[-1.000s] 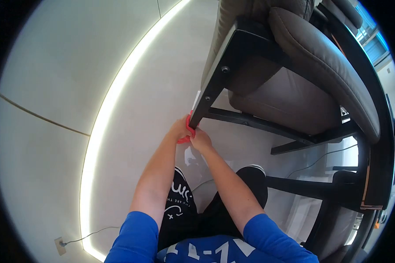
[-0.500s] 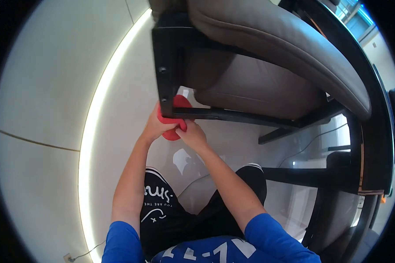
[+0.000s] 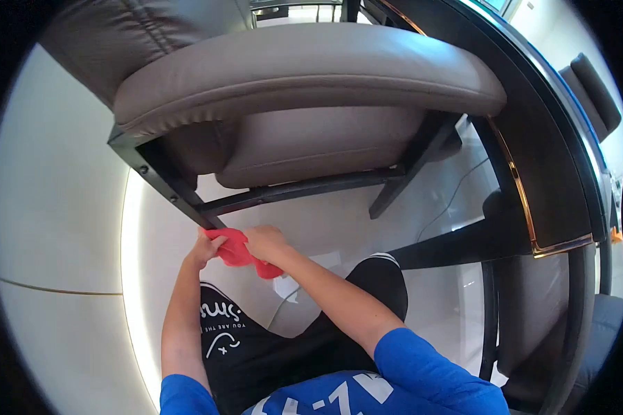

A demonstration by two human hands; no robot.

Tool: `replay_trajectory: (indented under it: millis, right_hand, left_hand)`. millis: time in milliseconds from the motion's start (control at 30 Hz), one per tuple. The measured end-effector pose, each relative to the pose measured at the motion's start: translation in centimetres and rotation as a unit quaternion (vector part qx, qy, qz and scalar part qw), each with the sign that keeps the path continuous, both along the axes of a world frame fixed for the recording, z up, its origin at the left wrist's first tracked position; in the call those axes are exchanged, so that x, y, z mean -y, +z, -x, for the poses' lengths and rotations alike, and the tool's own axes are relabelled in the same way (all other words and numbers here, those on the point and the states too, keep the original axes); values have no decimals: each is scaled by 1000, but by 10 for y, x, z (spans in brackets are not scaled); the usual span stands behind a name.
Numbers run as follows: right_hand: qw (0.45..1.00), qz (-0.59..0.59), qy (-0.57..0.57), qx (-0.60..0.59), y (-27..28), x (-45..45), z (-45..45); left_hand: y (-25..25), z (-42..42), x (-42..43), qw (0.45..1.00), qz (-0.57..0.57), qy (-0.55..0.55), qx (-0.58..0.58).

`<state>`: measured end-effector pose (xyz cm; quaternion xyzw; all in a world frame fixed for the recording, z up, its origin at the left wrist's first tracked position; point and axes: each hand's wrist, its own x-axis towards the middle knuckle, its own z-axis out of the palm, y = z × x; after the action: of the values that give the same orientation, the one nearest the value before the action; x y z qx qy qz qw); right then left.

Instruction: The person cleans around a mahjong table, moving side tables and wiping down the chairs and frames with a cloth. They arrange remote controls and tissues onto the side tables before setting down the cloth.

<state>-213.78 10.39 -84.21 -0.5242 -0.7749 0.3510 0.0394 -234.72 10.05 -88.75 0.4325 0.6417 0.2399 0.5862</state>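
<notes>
A piece of red cloth (image 3: 235, 250) is bunched at the lower end of the dark chair leg (image 3: 160, 183). My left hand (image 3: 205, 247) is closed on the cloth's left part, its thumb lying over the red fabric. Curled over the upper right part is my right hand (image 3: 265, 243), its fingers mostly hidden. A loose end of the cloth hangs down below the right hand. The foot of the leg is hidden by cloth and fingers, so I cannot tell whether the cloth goes all the way around it.
The padded brown chair seat (image 3: 311, 66) overhangs the hands, with a dark crossbar (image 3: 304, 189) beneath it. A black table (image 3: 561, 138) with gold trim stands at right. A lit strip (image 3: 135, 277) runs along the left wall. A thin cable (image 3: 278, 311) lies on the glossy floor.
The view has shifted, showing more of the chair. Both hands and the red cloth are now lower on the leg, below the crossbar, and the right hand has turned over the cloth.
</notes>
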Motion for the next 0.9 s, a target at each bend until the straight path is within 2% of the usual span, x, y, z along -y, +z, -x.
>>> replay_trajectory:
  millis: [33,133,267,300,367,400,467,600,667,700,733,767,800,867,900]
  right_hand:
    - [1000,-30,-2,4,10,0,0]
    - [1000,-13,5,3,24,2,-14]
    - [1000,7,-17,-17,42,3,-46]
    - [1000,9,6,-21,50,4,-53]
    - [999,15,26,-20,59,0,-74]
    - [999,41,22,-22,66,-1,-84]
    - [997,68,19,-22,66,-6,-108]
    - [996,17,-65,54,64,-14,-163]
    - [988,-8,-96,120,44,-14,-200]
    - [988,-9,-94,124,46,-13,-216]
    - [980,-1,-144,140,49,-10,-230]
    - [968,8,-194,157,49,-4,-241]
    - [967,15,-192,163,52,0,-246]
    - [950,-14,-284,127,61,-1,-258]
    - [950,-17,-281,132,58,-2,-262]
  left_hand:
    - [13,-6,4,996,83,33,-4]
    - [-21,-10,9,991,128,10,30]
    - [-4,-46,15,990,123,-41,57]
    - [2,-58,21,990,123,-41,60]
    - [2,-90,27,984,146,-34,91]
    - [-4,-101,24,980,134,-63,134]
    - [-12,-138,15,979,110,-83,148]
    - [-62,-214,-10,972,25,-113,207]
    - [-74,-259,-22,968,-13,-113,224]
    - [-80,-279,-27,976,-46,-111,179]
    - [-85,-296,-30,982,-76,-109,135]
    - [-78,-309,-32,982,-72,-106,139]
    - [-60,-319,-34,976,-58,-119,172]
    - [-32,-339,-36,968,-47,-129,211]
    - [-22,-348,-39,966,-4,-86,245]
